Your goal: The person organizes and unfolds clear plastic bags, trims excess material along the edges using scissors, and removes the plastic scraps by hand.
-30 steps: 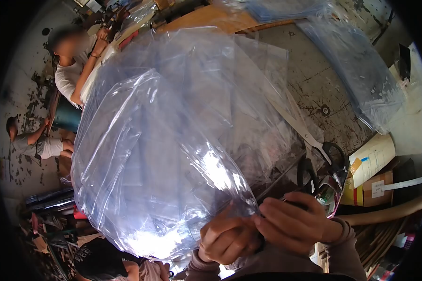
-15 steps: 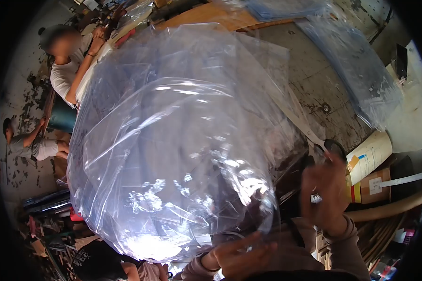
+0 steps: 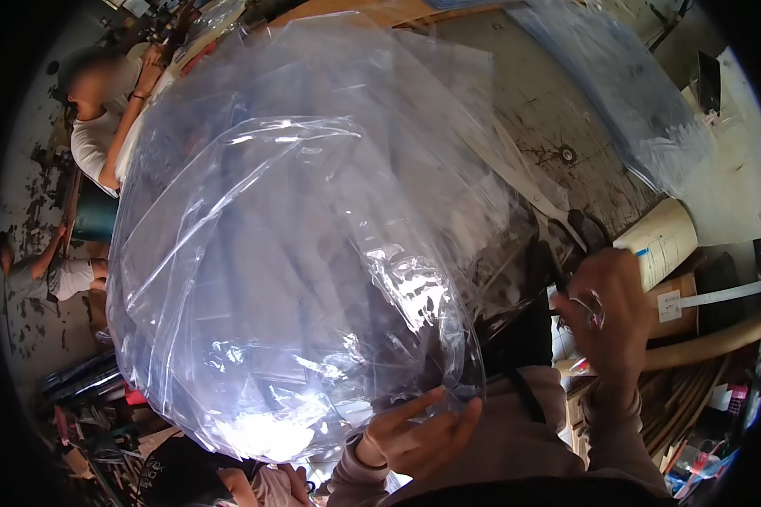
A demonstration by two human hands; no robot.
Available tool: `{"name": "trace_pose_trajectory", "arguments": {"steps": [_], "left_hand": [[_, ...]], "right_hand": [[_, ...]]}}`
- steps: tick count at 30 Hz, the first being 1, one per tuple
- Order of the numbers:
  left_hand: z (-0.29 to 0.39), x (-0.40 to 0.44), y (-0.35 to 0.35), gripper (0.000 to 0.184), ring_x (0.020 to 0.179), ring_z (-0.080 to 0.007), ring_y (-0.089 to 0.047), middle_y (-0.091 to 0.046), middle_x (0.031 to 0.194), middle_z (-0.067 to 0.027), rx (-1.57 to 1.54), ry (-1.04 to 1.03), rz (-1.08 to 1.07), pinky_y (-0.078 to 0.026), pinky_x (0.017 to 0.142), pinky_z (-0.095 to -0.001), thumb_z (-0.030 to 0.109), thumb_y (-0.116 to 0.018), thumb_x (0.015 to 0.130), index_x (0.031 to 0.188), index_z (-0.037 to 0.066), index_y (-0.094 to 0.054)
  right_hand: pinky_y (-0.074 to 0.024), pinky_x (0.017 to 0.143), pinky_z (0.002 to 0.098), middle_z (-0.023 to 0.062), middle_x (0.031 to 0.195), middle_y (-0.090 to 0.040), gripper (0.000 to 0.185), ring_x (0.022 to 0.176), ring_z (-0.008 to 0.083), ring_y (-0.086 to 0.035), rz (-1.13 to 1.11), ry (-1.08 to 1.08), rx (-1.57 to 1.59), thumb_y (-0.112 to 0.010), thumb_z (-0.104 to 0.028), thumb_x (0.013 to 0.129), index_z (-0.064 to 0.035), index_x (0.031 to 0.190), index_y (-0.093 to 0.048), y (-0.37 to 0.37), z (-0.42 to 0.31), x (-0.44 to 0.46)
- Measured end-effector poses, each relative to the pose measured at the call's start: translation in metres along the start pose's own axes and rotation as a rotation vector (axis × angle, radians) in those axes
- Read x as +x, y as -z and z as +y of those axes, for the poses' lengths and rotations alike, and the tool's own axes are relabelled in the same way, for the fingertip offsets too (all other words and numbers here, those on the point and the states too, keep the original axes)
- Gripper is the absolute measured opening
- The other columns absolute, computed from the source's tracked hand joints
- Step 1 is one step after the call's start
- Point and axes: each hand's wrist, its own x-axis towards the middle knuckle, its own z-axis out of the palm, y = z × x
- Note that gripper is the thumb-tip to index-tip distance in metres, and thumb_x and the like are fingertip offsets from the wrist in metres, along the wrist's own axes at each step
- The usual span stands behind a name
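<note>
A large heap of clear plastic sheets (image 3: 262,237) lies before me, its surface shining with glare. My left hand (image 3: 418,435) is closed on the lower right edge of the sheets, close to my body. Scissors (image 3: 541,203) with black handles rest with their blades over the plastic, to the right of the heap. My right hand (image 3: 609,313) is just below the scissor handles, thumb and fingers apart with a gap between them. Whether its fingertips touch a handle is hard to see.
More folded plastic (image 3: 617,93) lies at the upper right of the worn table (image 3: 541,127). A paper roll (image 3: 664,241) and cardboard box (image 3: 681,308) are at the right. One person (image 3: 101,135) leans at the upper left; others are at left and lower left.
My right hand has left the plastic beside my left hand and moved up and right to the scissor handles. The near sheets have shifted. My left hand still grips the edge.
</note>
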Motion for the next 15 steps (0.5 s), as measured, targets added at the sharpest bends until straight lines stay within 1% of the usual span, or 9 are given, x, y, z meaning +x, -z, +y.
{"name": "trace_pose_trajectory", "arguments": {"steps": [1, 2, 3, 4, 6, 7, 9, 10, 15], "left_hand": [[0.0, 0.002, 0.001, 0.019, 0.083, -0.0058, -0.051, -0.049, 0.06, 0.0074, -0.009, 0.011, -0.006, -0.054, 0.074, -0.0239, 0.027, -0.067, 0.08, 0.085, 0.01, -0.072], [0.001, 0.004, 0.001, 0.019, 0.083, -0.0058, -0.051, -0.049, 0.06, 0.0074, -0.011, 0.011, -0.008, -0.054, 0.074, -0.0239, 0.027, -0.067, 0.08, 0.085, 0.01, -0.072], [0.002, 0.006, 0.001, 0.014, 0.078, -0.0062, -0.051, -0.052, 0.061, 0.0057, -0.036, 0.029, 0.006, -0.056, 0.073, -0.0259, 0.016, -0.063, 0.074, 0.082, 0.008, -0.072], [0.002, 0.007, 0.002, 0.015, 0.074, -0.0065, -0.052, -0.054, 0.061, 0.0041, -0.061, 0.046, 0.02, -0.058, 0.073, -0.0279, 0.006, -0.06, 0.069, 0.079, 0.005, -0.072], [0.002, 0.007, 0.0, 0.015, 0.074, -0.0065, -0.052, -0.054, 0.061, 0.0041, -0.062, 0.04, 0.029, -0.058, 0.073, -0.028, 0.006, -0.06, 0.07, 0.079, 0.005, -0.072], [0.001, 0.007, 0.0, 0.014, 0.074, -0.0065, -0.052, -0.053, 0.061, 0.0041, -0.06, 0.034, 0.041, -0.058, 0.073, -0.0282, 0.007, -0.06, 0.071, 0.079, 0.005, -0.072], [0.002, 0.004, -0.001, 0.014, 0.074, -0.0065, -0.053, -0.053, 0.06, 0.0041, -0.059, 0.045, 0.046, -0.058, 0.073, -0.0281, 0.007, -0.06, 0.072, 0.079, 0.005, -0.072], [0.003, 0.004, -0.001, 0.014, 0.074, -0.0065, -0.053, -0.053, 0.059, 0.0041, -0.066, 0.058, 0.048, -0.058, 0.073, -0.0281, 0.007, -0.059, 0.073, 0.079, 0.005, -0.072], [0.001, 0.005, -0.001, 0.014, 0.075, -0.0066, -0.053, -0.051, 0.058, 0.0043, -0.056, 0.055, 0.043, -0.058, 0.074, -0.0279, 0.008, -0.06, 0.073, 0.08, 0.005, -0.072]], "right_hand": [[-0.0423, 0.068, 0.0373, 0.0088, 0.081, -0.056, 0.02, 0.073, 0.0272, -0.054, -0.002, -0.003, 0.0, -0.071, -0.011, 0.066, -0.0039, 0.077, -0.055, -0.001, -0.004, -0.005], [-0.0442, 0.069, 0.0367, 0.0089, 0.085, -0.057, 0.02, 0.077, 0.0266, -0.056, -0.072, 0.111, 0.169, -0.07, -0.011, 0.066, -0.0043, 0.08, -0.058, -0.003, -0.007, -0.01], [-0.0461, 0.07, 0.0362, 0.0089, 0.089, -0.058, 0.022, 0.081, 0.0261, -0.058, -0.141, 0.224, 0.338, -0.07, -0.011, 0.065, -0.0047, 0.084, -0.061, -0.005, -0.01, -0.014], [-0.0461, 0.07, 0.0362, 0.0089, 0.089, -0.058, 0.022, 0.081, 0.0261, -0.058, -0.141, 0.222, 0.339, -0.07, -0.011, 0.065, -0.0047, 0.084, -0.061, -0.008, -0.013, -0.016], [-0.0478, 0.074, 0.0337, 0.0061, 0.094, -0.059, 0.023, 0.087, 0.0213, -0.059, -0.211, 0.368, 0.399, -0.068, -0.012, 0.066, -0.0065, 0.089, -0.063, -0.012, -0.015, -0.019], [-0.0478, 0.074, 0.0337, 0.0061, 0.094, -0.059, 0.023, 0.087, 0.0213, -0.059, -0.208, 0.372, 0.401, -0.068, -0.012, 0.066, -0.0065, 0.089, -0.063, -0.015, -0.016, -0.02], [-0.0479, 0.072, 0.0307, 0.004, 0.094, -0.059, 0.017, 0.086, 0.0175, -0.06, -0.167, 0.567, 0.356, -0.065, -0.012, 0.07, -0.0081, 0.086, -0.063, -0.019, -0.016, -0.02], [-0.0494, 0.071, 0.029, 0.003, 0.094, -0.06, 0.013, 0.084, 0.0152, -0.06, -0.157, 0.581, 0.33, -0.064, -0.012, 0.071, -0.009, 0.083, -0.063, -0.019, -0.017, -0.018], [-0.0516, 0.07, 0.0283, 0.0039, 0.091, -0.061, 0.014, 0.082, 0.0163, -0.062, -0.169, 0.624, 0.385, -0.064, -0.012, 0.07, -0.0076, 0.083, -0.064, -0.024, -0.014, -0.014]]}}
